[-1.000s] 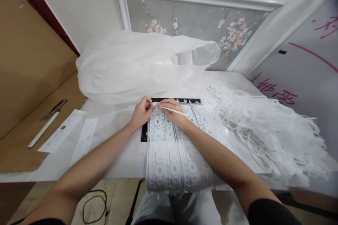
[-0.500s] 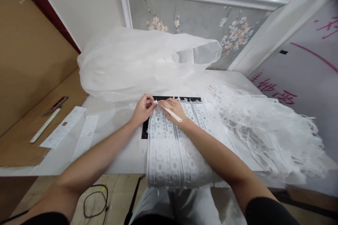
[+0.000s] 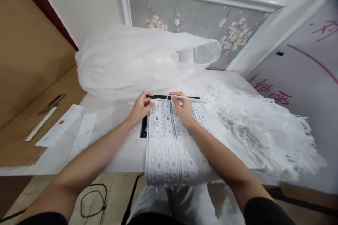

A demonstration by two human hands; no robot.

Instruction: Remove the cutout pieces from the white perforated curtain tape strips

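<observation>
A long white sheet (image 3: 161, 151) with rows of die-cut shapes lies in front of me, its near end hanging over the table's front edge. At its far left corner my left hand (image 3: 141, 107) is closed, thumb and fingers pinching the sheet's edge. My right hand (image 3: 184, 109) is closed on a thin white strip (image 3: 191, 98), which lies along the sheet's far edge and points right. Between the hands a narrow torn piece stands up from that edge. Under the sheet a black board (image 3: 143, 130) shows at the left and along the back.
A tangled heap of white strips (image 3: 266, 130) covers the table's right side. Behind the sheet lies a large translucent plastic bag (image 3: 126, 63). To the left are two cut white pieces (image 3: 56, 126), a pale ruler (image 3: 41, 124) and a red utility knife (image 3: 55, 101) on cardboard.
My right hand has moved right along the sheet's far edge, away from my left hand. The strip in it now points right, and more of that edge shows between the hands.
</observation>
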